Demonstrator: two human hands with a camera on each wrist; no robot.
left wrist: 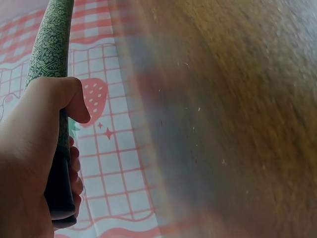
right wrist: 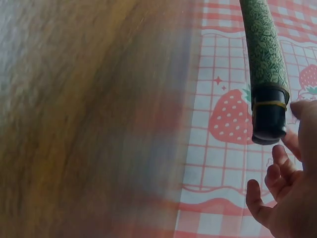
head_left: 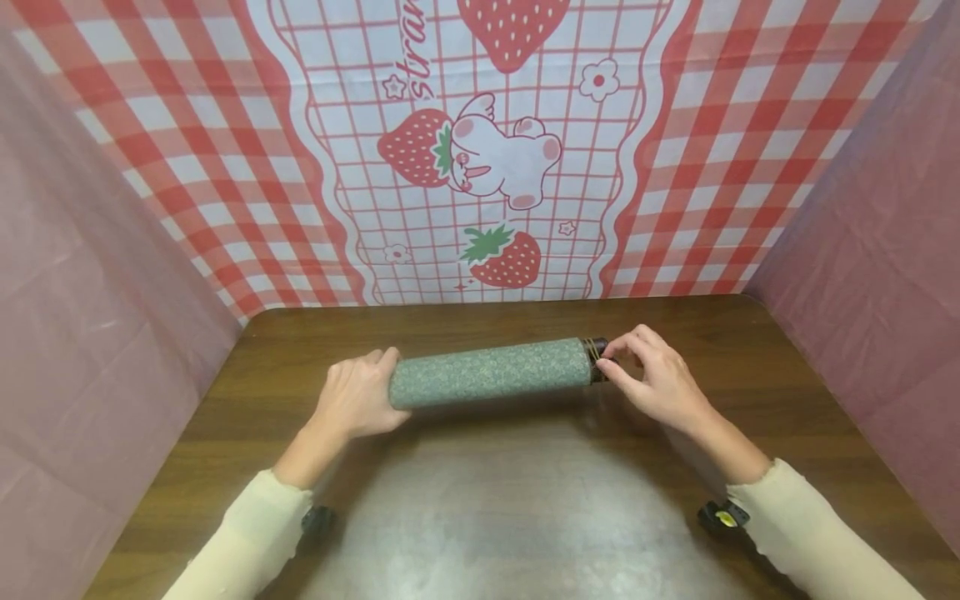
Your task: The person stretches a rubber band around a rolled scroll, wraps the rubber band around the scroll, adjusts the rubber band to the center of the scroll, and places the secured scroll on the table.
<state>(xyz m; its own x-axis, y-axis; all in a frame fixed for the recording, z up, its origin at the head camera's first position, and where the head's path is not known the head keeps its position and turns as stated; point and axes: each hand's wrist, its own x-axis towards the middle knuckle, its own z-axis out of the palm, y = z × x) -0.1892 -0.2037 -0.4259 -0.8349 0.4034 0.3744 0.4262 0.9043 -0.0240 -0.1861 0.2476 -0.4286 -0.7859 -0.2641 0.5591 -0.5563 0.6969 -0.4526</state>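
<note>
A long green roll with a floral pattern (head_left: 491, 372) is held up over the table, nearly level across the head view. Its dark ends stick out beyond the green covering; the black end (right wrist: 269, 119) at the right carries a thin yellow band (right wrist: 270, 103). At the roll's left end, my left hand (head_left: 360, 392) grips it, with the fingers wrapped round the black end (left wrist: 58, 186) and the thumb along the green part. My right hand (head_left: 656, 379) pinches at the yellow band with thumb and forefinger. Its other fingers are loosely bent and apart from the roll.
A brown wood-grain table (head_left: 495, 508) lies beneath, glossy in the middle. Behind it hangs a red-and-white checked cloth (head_left: 705, 150) with strawberries and a rabbit. Pinkish curtains (head_left: 862, 217) stand at both sides. Dark wrist devices (head_left: 723, 517) sit by the cream sleeves.
</note>
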